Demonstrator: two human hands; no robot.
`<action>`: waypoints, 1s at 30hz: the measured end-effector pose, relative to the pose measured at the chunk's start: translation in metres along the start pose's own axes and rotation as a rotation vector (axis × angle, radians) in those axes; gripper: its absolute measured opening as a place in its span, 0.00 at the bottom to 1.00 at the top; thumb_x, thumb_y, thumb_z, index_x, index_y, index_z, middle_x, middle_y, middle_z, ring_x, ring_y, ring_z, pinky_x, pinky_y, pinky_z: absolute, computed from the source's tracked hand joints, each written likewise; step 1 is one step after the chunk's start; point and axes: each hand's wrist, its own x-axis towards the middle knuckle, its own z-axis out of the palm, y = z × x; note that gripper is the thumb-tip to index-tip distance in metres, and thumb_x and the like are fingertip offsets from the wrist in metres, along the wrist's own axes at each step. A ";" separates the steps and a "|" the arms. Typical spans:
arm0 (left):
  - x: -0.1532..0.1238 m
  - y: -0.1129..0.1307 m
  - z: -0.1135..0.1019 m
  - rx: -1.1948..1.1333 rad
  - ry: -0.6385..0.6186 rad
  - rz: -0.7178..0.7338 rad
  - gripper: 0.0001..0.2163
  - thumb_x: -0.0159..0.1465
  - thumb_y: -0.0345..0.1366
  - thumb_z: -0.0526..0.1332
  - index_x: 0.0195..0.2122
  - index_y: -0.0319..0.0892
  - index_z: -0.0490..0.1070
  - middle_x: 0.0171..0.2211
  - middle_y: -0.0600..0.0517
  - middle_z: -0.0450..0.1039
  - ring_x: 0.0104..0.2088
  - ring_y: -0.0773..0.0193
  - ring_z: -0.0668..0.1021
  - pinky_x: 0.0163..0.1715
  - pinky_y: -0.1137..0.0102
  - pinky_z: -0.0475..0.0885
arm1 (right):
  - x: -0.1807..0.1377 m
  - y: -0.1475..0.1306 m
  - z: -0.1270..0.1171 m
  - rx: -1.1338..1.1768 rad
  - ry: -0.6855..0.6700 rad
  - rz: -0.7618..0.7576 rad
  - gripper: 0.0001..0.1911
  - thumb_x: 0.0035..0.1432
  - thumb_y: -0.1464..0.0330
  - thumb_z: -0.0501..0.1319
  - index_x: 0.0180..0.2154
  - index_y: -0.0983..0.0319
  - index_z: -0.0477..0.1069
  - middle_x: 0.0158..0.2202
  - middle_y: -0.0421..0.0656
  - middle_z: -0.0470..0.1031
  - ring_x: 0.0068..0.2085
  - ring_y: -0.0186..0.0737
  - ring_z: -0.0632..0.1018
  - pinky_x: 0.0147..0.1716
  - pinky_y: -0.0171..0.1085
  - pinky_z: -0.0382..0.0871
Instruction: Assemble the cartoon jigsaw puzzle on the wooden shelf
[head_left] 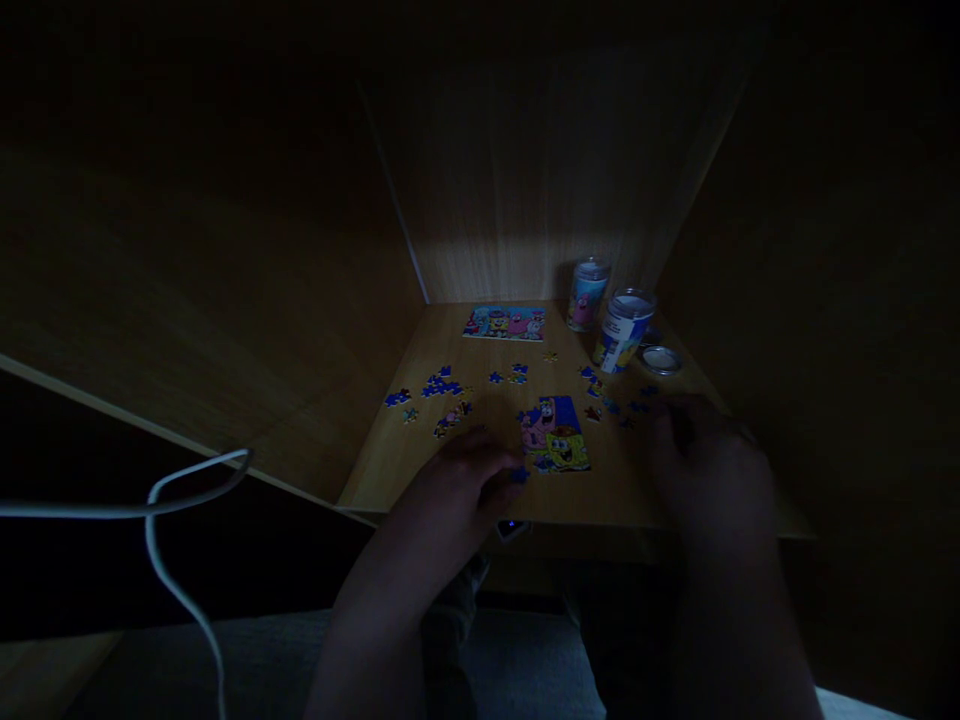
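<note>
My left hand [469,480] is closed at the table's front, thumb and forefinger pinching a blue puzzle piece [520,474]. That piece is at the lower left corner of a partly joined jigsaw puzzle [559,440] with a pink and a yellow cartoon figure on blue. On the right, my right hand [712,465] is in deep shadow with its fingers curled down; whatever they hold, if anything, is hidden. Loose blue puzzle pieces [637,406] lie just left of its fingertips.
Joined and loose pieces [442,384] lie at the left. A picture card [504,323] lies at the back. Two clear-lidded cans [587,295] [621,335] stand back right beside a round lid [661,360]. Wooden panels [540,200] enclose the tabletop; a white cable [161,540] hangs left.
</note>
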 end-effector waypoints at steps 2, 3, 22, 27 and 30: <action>0.000 0.000 -0.001 0.013 -0.002 -0.008 0.08 0.74 0.29 0.65 0.48 0.49 0.82 0.50 0.51 0.83 0.53 0.57 0.83 0.57 0.59 0.79 | 0.000 0.000 0.000 -0.011 -0.008 0.012 0.21 0.72 0.57 0.55 0.51 0.62 0.81 0.40 0.54 0.83 0.41 0.55 0.80 0.39 0.46 0.70; 0.000 -0.001 -0.001 0.024 0.006 -0.010 0.08 0.74 0.29 0.65 0.47 0.48 0.82 0.49 0.51 0.83 0.53 0.57 0.84 0.57 0.59 0.79 | 0.000 0.000 0.000 -0.013 -0.012 0.018 0.21 0.72 0.57 0.55 0.51 0.62 0.81 0.40 0.54 0.83 0.41 0.55 0.80 0.39 0.45 0.69; 0.004 -0.030 -0.011 0.551 0.539 -0.283 0.17 0.72 0.28 0.57 0.60 0.37 0.78 0.63 0.35 0.77 0.61 0.40 0.78 0.63 0.47 0.76 | 0.000 0.003 0.000 -0.034 -0.024 0.014 0.22 0.73 0.56 0.55 0.52 0.61 0.81 0.41 0.54 0.84 0.43 0.57 0.82 0.40 0.48 0.72; -0.002 -0.063 -0.005 0.635 0.454 -0.303 0.21 0.78 0.33 0.50 0.66 0.30 0.71 0.68 0.30 0.74 0.68 0.39 0.75 0.68 0.42 0.70 | -0.001 0.002 0.000 -0.021 -0.012 0.006 0.22 0.72 0.56 0.56 0.51 0.62 0.81 0.41 0.55 0.83 0.42 0.56 0.81 0.40 0.48 0.72; -0.003 -0.071 0.001 0.645 0.438 -0.298 0.25 0.81 0.38 0.48 0.68 0.24 0.68 0.70 0.26 0.71 0.70 0.40 0.74 0.69 0.43 0.70 | -0.001 0.002 0.000 -0.021 -0.008 0.002 0.22 0.73 0.57 0.55 0.51 0.62 0.81 0.41 0.55 0.84 0.42 0.56 0.82 0.40 0.47 0.72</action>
